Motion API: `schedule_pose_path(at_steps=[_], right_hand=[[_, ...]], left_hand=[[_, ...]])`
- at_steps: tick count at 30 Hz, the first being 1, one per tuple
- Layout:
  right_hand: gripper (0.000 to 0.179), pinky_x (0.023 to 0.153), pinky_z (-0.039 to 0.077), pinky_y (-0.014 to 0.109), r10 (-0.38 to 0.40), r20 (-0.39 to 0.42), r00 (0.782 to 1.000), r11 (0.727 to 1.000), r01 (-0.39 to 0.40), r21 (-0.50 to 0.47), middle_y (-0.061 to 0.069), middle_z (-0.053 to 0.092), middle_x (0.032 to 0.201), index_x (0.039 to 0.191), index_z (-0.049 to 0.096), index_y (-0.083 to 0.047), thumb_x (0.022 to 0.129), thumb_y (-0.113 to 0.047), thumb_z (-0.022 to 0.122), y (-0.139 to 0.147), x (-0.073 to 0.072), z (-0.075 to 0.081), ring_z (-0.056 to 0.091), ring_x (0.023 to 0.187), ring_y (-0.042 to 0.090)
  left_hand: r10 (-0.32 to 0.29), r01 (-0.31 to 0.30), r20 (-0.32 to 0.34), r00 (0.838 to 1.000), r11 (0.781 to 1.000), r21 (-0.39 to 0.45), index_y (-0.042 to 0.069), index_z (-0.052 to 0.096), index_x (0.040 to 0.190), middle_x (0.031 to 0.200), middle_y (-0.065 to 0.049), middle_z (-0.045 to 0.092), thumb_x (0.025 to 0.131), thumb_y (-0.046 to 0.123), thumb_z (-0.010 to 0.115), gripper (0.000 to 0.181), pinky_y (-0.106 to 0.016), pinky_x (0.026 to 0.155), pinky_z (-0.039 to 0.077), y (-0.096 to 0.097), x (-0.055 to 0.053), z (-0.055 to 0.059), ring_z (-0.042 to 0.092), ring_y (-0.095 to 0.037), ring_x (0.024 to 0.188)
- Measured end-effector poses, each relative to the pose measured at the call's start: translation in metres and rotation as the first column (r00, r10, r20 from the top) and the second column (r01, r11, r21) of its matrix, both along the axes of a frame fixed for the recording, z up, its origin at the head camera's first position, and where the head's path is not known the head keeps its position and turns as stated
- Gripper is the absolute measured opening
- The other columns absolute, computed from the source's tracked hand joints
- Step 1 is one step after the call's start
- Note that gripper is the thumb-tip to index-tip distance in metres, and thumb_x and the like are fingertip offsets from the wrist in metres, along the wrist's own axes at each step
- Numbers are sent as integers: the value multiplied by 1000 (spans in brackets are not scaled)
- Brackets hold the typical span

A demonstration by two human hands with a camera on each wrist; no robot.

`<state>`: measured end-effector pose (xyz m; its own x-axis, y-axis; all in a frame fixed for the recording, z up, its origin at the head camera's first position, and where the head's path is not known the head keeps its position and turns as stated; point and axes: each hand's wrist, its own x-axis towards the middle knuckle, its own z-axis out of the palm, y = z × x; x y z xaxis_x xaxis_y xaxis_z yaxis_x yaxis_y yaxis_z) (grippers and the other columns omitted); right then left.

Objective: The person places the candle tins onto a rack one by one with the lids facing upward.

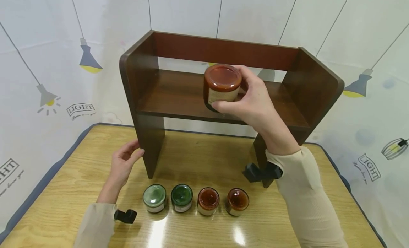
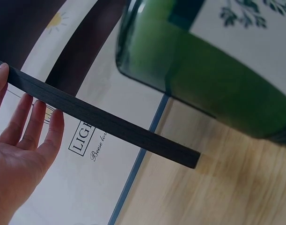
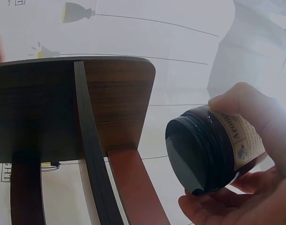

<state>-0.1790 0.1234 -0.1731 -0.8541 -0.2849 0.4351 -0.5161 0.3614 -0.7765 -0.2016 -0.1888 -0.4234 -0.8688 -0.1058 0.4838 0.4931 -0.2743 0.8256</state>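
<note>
My right hand grips an amber glass jar in front of the upper board of a dark brown wooden shelf. In the right wrist view, the jar's black lid points away from the palm, and a pale label wraps its side. In the head view its amber glass base is uppermost. My left hand holds the front edge of the shelf's left side panel, thumb on one side and fingers along the other.
Along the table, before the shelf, stand a light green jar, a dark green jar and two amber jars, one left and one right. A white cloth printed with lamps hangs behind and beside the table.
</note>
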Motion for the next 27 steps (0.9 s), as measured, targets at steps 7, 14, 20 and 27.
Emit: schedule_pose_path(at_steps=[7,14,20,27], right_hand=[[64,88,48,34,20,-1,1000,1000,-20,16,4,54,120,126,46,-7,71,-4,77,-12,-13,6,55,103,17],[62,81,49,32,-8,-24,1000,996,10,86,5,55,118,124,48,-7,70,-6,77,-28,-27,18,55,97,19],[63,77,47,28,-60,-44,997,975,68,212,3,56,112,125,47,-8,70,-10,75,-40,-37,25,52,95,15],[61,78,46,26,-67,-63,996,964,81,253,3,55,106,120,45,-8,67,-13,75,-48,-47,27,52,95,14]], left_hand=[[0,-1,16,1000,1000,4,15,71,102,95,4,69,81,-24,52,48,-18,74,53,0,0,1,62,-8,91],[4,-4,7,1000,1000,9,13,71,102,95,3,69,81,-24,53,47,-17,75,52,-1,1,2,62,-8,91],[5,-5,13,1000,1000,-4,15,70,103,95,4,69,81,-24,52,48,-18,75,52,-1,2,3,62,-7,90],[7,-7,2,1000,1000,-18,15,71,104,97,5,69,81,-23,53,47,-17,79,50,-1,1,3,62,-8,93]])
